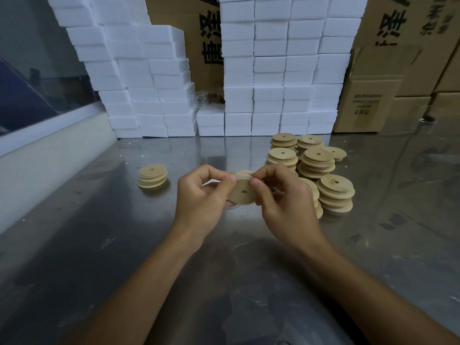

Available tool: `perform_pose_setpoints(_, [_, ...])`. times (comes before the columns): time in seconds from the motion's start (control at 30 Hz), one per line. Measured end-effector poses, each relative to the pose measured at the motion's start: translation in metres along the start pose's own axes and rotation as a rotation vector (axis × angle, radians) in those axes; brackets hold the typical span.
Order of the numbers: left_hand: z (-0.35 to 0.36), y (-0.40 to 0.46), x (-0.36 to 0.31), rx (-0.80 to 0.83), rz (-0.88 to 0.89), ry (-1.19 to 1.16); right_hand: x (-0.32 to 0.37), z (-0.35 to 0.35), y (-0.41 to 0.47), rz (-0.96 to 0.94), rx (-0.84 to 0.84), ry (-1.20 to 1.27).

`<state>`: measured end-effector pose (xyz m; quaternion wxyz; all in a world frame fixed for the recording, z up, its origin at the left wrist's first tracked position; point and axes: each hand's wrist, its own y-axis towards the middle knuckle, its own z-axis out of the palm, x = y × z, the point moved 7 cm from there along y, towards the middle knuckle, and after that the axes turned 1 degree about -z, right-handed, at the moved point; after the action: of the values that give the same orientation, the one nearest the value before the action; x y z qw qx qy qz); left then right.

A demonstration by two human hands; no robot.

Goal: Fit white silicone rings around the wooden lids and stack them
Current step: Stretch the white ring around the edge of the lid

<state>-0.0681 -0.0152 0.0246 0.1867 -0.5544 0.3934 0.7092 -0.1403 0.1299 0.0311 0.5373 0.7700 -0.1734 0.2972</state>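
Our hands [242,189] pinch a stiff lid [242,192], stretching the soft ring [240,173] (slippery, we judge). Best held by its rim.

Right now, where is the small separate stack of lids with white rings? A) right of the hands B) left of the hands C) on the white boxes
B: the ringed stack sits alone on the metal table, left of the left hand.

Tan wood, white boxes, shiny grey table

The wooden lids [312,158] at 1 o'clock are light tan; foam boxes [268,70] are white; cardboard boxes [368,103] brown with black letters; table [124,245] silver-grey.
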Motion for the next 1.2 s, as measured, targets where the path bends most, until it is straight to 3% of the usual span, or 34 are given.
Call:
perform_pose_setpoints(0.13, [0.002, 0.001, -0.001, 0.051, 0.015, 0.000, -0.002, -0.002, 0.001, 0.035, -0.027, 0.030])
perform_pose_setpoints(0.33, [0.005, 0.000, -0.016, 0.137, 0.268, 0.321, -0.008, 0.000, -0.002, 0.080, -0.012, 0.028])
perform_pose_setpoints(0.5, [0.007, 0.000, -0.016, 0.165, 0.306, 0.326, -0.003, 0.002, 0.001, 0.005, 0.053, 0.023])
perform_pose_setpoints(0.73, [0.008, -0.003, -0.016, 0.158, 0.364, 0.420, -0.009, 0.006, 0.000, 0.067, 0.093, 0.061])
perform_pose_setpoints(1.03, [0.003, 0.001, -0.012, 0.090, 0.301, 0.439, -0.010, 0.000, 0.001, 0.119, 0.049, 0.097])
perform_pose_setpoints(1.2, [-0.005, 0.005, 0.002, 0.037, 0.057, 0.156, -0.007, -0.002, 0.004, 0.160, 0.032, 0.165])
